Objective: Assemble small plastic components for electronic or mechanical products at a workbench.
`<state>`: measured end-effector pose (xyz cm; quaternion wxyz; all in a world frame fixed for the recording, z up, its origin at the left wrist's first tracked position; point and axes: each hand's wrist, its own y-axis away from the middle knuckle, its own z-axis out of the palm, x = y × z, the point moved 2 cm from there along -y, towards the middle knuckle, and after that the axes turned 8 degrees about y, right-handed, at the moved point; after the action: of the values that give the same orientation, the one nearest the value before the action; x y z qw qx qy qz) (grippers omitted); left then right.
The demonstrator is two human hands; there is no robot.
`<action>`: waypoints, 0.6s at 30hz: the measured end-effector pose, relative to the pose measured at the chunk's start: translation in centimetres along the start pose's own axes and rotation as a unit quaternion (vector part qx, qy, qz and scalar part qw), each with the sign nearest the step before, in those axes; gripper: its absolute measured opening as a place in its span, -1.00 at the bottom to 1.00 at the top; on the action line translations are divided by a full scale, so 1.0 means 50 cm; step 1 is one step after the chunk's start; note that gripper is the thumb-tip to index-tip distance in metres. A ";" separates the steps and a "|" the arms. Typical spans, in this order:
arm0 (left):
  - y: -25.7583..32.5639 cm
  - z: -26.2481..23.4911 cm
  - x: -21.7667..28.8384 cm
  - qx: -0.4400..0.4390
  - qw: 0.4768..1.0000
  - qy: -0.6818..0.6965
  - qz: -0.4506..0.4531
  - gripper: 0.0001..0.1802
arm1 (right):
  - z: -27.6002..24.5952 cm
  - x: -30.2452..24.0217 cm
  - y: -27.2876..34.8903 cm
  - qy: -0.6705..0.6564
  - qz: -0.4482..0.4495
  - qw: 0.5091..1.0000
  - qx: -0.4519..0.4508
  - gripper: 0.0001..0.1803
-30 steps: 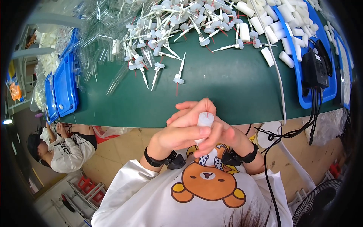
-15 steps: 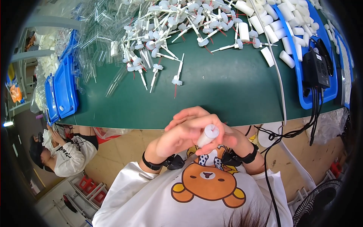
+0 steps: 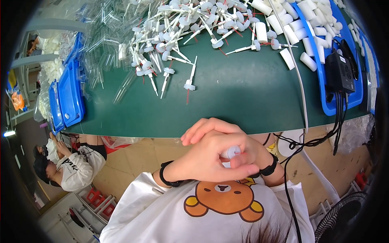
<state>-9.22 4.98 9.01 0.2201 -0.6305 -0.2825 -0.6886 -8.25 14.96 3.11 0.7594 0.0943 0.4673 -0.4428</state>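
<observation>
The person is holding both hands together just in front of the near edge of the green table (image 3: 243,97), some fingers overlapping that edge. The left hand (image 3: 204,158) is curling its thumb and fingers around a short white cylinder (image 3: 231,152), grasping it with one end showing. The right hand (image 3: 223,126) is folding against the left one, its fingers spreading behind and above it; the overlap is hiding its palm, so one cannot tell whether it is gripping the cylinder too. The cylinder itself is sitting between the hands, off the near edge of the table.

On the middle of the table, a single white rod with a grey disc (image 3: 189,86) is lying nearest to the hands, a red thread trailing from it. A heap of similar rods (image 3: 183,21) is covering the table's far middle, and clear tubes (image 3: 109,56) are lying on its left part. At the table's far right, more white cylinders (image 3: 289,34) are piling beside and inside a blue tray (image 3: 330,108), where a black box (image 3: 339,73) is resting. Another person (image 3: 83,170) is sitting beyond the table's near left corner.
</observation>
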 end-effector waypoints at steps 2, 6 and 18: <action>-0.001 -0.001 -0.009 0.020 1.000 0.007 -0.005 -0.76 | -0.004 0.010 0.000 0.145 -0.025 0.989 -0.017 -0.16; -0.003 -0.004 -0.021 0.043 0.999 0.024 0.002 -0.84 | -0.001 0.022 0.000 -0.040 0.019 0.998 0.036 -0.44; 0.028 -0.024 -0.029 -0.031 0.998 0.055 0.025 -0.78 | 0.010 0.013 -0.003 0.011 0.034 0.999 0.027 -0.53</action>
<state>-9.05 3.06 7.66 0.2328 -0.6047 -0.2326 -0.7253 -7.94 14.23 2.89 0.7659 0.1355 0.4603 -0.4281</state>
